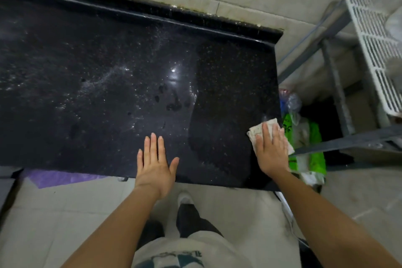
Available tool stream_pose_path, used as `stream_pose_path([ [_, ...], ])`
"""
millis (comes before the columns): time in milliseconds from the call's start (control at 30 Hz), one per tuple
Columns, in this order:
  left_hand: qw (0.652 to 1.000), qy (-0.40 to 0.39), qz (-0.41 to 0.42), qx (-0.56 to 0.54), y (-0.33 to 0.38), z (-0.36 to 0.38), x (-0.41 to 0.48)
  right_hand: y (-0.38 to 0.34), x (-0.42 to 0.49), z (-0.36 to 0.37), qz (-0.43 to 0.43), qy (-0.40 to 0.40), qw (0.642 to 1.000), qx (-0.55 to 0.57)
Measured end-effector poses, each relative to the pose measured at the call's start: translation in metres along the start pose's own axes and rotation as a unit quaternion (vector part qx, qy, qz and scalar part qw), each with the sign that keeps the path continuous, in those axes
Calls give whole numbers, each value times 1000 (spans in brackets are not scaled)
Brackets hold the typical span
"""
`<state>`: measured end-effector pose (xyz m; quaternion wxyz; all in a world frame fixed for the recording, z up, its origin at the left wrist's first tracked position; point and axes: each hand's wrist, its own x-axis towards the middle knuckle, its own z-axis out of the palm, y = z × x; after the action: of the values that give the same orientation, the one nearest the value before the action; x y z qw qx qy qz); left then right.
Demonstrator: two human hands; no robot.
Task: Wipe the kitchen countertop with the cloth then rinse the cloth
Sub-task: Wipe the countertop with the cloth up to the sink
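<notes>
The single head-worn wide-angle camera looks steeply down from above the person's chest, close over the right end of the dark tabletop (108,72) and the floor (250,209) beneath.

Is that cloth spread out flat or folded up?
Folded small, it seems: the cloth peeks out only slightly around the flat right hand pressing it onto the countertop.

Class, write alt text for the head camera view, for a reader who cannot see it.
A person's right hand presses a pale cloth at the right edge of a black speckled countertop; the left hand is spread open near the front edge. White streaks mark its left part.
</notes>
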<state>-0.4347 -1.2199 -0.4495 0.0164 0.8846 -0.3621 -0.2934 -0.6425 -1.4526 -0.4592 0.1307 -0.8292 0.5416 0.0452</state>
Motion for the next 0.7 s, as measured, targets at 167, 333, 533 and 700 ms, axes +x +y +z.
stream_pose_path([
  [167, 1000, 23, 9, 4, -1, 3, 1, -11, -71, 19, 92, 31, 994, 46],
  [333, 997, 24, 65, -45, -13, -2, 0, -110, -119, 51, 44, 10, 997, 63],
  [533, 979, 149, 86, -112, -64, -20, -13, -212, -129, 65, -142, -75, 986, 46],
  [700, 988, 145, -11, -60, -103, -24, -13, -198, -121, 55, -243, -114, 963, 9],
])
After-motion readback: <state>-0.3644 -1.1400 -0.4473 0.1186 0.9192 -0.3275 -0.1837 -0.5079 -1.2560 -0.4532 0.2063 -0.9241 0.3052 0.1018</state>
